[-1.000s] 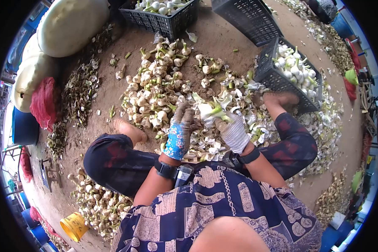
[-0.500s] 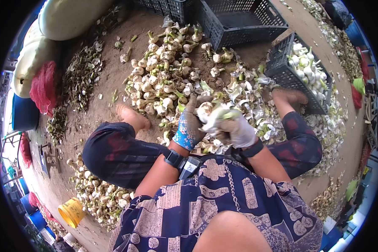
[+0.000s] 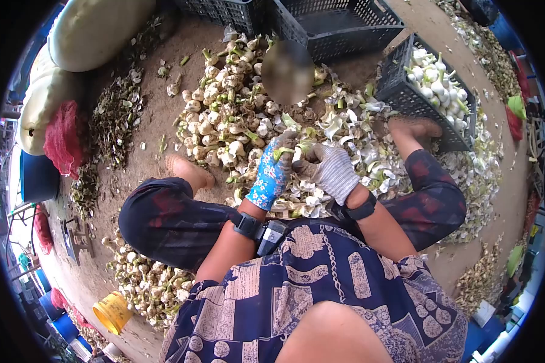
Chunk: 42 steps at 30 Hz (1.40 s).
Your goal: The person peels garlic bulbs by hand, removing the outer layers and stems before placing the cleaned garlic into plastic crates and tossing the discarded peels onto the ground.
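Observation:
In the head view, my left hand (image 3: 270, 172), in a blue floral glove, is closed around a garlic (image 3: 284, 152) whose green stem shows; the bulb is mostly hidden by the fingers. My right hand (image 3: 334, 172), in a pale knitted glove, is closed on the same garlic, with fingertips meeting the left hand's. Just beyond the hands lies a heap of unpeeled garlic bulbs (image 3: 221, 115) with cut stems. Loose garlic skins (image 3: 375, 157) cover the ground around and to the right of my hands.
A black crate (image 3: 399, 91) of white cleaned garlic stands tilted at the right, by my foot. Another black crate (image 3: 339, 39) is at the back. Large pale gourds (image 3: 100, 30), a red net (image 3: 63, 139), a yellow bucket (image 3: 112, 313) and more garlic (image 3: 148, 281) lie left.
The right hand has moved from a blurred, leafy grip to a steadier one close against the left hand. The pale outer leaves around the bulb no longer show in the hands.

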Each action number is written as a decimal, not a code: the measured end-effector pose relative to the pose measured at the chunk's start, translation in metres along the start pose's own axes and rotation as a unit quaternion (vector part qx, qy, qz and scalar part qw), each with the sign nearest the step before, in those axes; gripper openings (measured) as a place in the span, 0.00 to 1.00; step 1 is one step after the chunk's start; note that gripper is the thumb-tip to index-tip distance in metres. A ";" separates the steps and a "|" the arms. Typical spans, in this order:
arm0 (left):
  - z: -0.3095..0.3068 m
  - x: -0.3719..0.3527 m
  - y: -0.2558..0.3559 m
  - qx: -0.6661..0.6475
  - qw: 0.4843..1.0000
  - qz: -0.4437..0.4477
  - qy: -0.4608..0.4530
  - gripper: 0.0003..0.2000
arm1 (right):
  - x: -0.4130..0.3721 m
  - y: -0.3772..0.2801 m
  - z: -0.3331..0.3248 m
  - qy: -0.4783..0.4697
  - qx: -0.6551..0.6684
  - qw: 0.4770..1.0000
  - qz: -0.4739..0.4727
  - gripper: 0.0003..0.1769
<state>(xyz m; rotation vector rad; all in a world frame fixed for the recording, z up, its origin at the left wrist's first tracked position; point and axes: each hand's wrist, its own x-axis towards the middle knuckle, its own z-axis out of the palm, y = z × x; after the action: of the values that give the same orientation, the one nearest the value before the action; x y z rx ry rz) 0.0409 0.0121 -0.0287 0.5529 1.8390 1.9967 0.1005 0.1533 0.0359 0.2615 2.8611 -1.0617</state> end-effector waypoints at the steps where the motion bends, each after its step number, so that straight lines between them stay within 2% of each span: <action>1: -0.001 0.000 -0.005 0.001 1.000 0.000 0.001 0.29 | 0.001 -0.001 0.000 -0.008 0.024 0.999 0.034 0.22; 3: -0.006 -0.001 -0.001 0.112 0.992 0.043 -0.046 0.36 | -0.001 0.006 0.005 -0.029 0.048 0.997 0.046 0.20; 5: -0.001 -0.004 0.002 0.101 0.994 0.035 -0.031 0.35 | -0.003 0.009 0.007 -0.041 0.071 0.995 0.063 0.18; 7: 0.001 -0.003 0.002 0.106 0.994 -0.012 -0.033 0.27 | -0.005 0.011 0.004 -0.074 0.086 0.991 0.073 0.15; 8: 0.002 0.002 -0.006 0.179 0.983 -0.011 -0.041 0.22 | -0.005 0.014 0.006 -0.066 0.120 0.987 0.080 0.13; 9: 0.002 0.000 -0.013 0.179 0.983 -0.013 -0.040 0.22 | -0.006 0.015 0.007 -0.067 0.120 0.987 0.081 0.13; 11: 0.001 -0.003 -0.019 0.019 0.997 -0.070 -0.027 0.20 | -0.004 0.011 0.008 -0.057 0.090 0.993 0.048 0.12; 12: -0.001 0.000 -0.019 0.125 0.992 0.003 0.013 0.18 | -0.004 0.006 0.005 -0.078 0.087 0.993 0.024 0.12; 13: -0.002 -0.002 -0.018 0.124 0.992 0.003 0.013 0.18 | -0.004 0.001 0.006 -0.078 0.087 0.993 0.025 0.12; 15: 0.002 -0.005 0.005 0.226 0.972 -0.023 0.062 0.19 | -0.004 -0.010 0.010 -0.082 -0.035 0.993 0.076 0.11; 16: -0.002 -0.006 0.004 0.279 0.960 0.000 0.032 0.20 | -0.005 0.004 0.026 -0.029 -0.037 0.997 0.064 0.11; 18: -0.004 -0.003 0.009 0.346 0.938 0.005 0.009 0.22 | -0.001 0.006 0.027 -0.031 -0.061 0.996 0.050 0.09; 20: -0.009 -0.001 0.010 0.291 0.956 0.031 -0.035 0.21 | 0.001 0.015 0.026 -0.025 -0.062 0.997 0.028 0.10; 21: -0.008 0.001 0.009 0.278 0.959 -0.002 -0.054 0.21 | 0.004 0.015 0.022 -0.030 -0.068 0.996 0.045 0.11; 22: -0.003 -0.001 0.017 0.128 0.987 -0.055 -0.084 0.22 | 0.011 0.017 0.017 -0.053 -0.084 0.992 0.081 0.11; 23: -0.001 -0.001 0.029 -0.019 0.987 -0.113 -0.112 0.22 | 0.015 0.019 0.012 -0.077 -0.095 0.986 0.114 0.12; 25: 0.005 0.003 0.043 -0.021 0.983 -0.022 -0.181 0.24 | 0.015 0.027 0.005 -0.149 -0.108 0.974 0.128 0.13; 26: 0.008 0.001 0.047 -0.184 0.962 -0.090 -0.182 0.27 | 0.008 0.024 -0.001 -0.195 -0.107 0.968 0.113 0.13; 27: 0.010 0.001 0.057 -0.227 0.954 -0.139 -0.137 0.30 | -0.006 0.032 -0.003 -0.212 -0.031 0.976 0.035 0.14; 28: 0.009 0.002 0.057 -0.285 0.941 -0.134 -0.122 0.31 | -0.024 0.041 -0.003 -0.231 0.053 0.970 -0.045 0.17; 29: 0.005 0.005 0.056 -0.339 0.927 -0.125 -0.102 0.32 | -0.035 0.054 -0.009 -0.196 0.129 0.959 -0.158 0.17; 30: 0.006 0.009 0.052 -0.346 0.927 -0.105 -0.102 0.32 | -0.044 0.062 -0.011 -0.131 0.152 0.961 -0.189 0.16; 31: 0.007 0.011 0.048 -0.353 0.926 -0.085 -0.105 0.33 | -0.039 0.046 -0.036 -0.161 -0.003 0.980 -0.114 0.13; 32: 0.009 0.011 0.047 -0.354 0.924 -0.095 -0.105 0.33 | -0.035 0.036 -0.041 -0.176 0.019 0.977 0.119 0.13; 33: 0.013 0.010 0.050 -0.359 0.921 -0.103 -0.110 0.34 | -0.034 0.045 -0.035 -0.060 -0.049 0.992 0.099 0.15; 36: 0.015 0.005 0.061 -0.298 0.941 -0.120 -0.104 0.38 | -0.041 0.040 -0.042 0.010 0.114 0.990 -0.082 0.22; 37: 0.014 0.004 0.065 -0.287 0.945 -0.118 -0.105 0.39 | -0.040 0.035 -0.034 -0.025 0.266 0.962 -0.062 0.23; 38: 0.013 0.004 0.055 -0.256 0.957 -0.075 -0.117 0.35 | -0.039 0.019 -0.034 -0.024 0.246 0.968 -0.047 0.23; 39: 0.013 0.007 0.057 -0.255 0.957 -0.074 -0.118 0.35 | -0.038 0.004 -0.036 -0.023 0.224 0.974 -0.033 0.23; 40: 0.013 0.008 0.058 -0.160 0.980 -0.047 -0.109 0.33 | -0.033 0.012 -0.018 -0.009 0.294 0.956 -0.003 0.21; 41: 0.013 0.007 0.058 -0.065 0.993 -0.022 -0.096 0.32 | -0.031 0.008 -0.017 -0.013 0.294 0.956 -0.002 0.21; 42: 0.011 0.005 0.053 -0.048 0.996 -0.014 -0.073 0.27 | -0.028 0.001 -0.019 -0.016 0.242 0.970 0.031 0.20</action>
<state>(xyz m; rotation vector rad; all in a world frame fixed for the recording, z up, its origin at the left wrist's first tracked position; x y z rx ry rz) 0.0420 0.0192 0.0255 0.6243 1.6480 1.9592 0.1278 0.1629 0.0532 0.3527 2.5015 -1.7194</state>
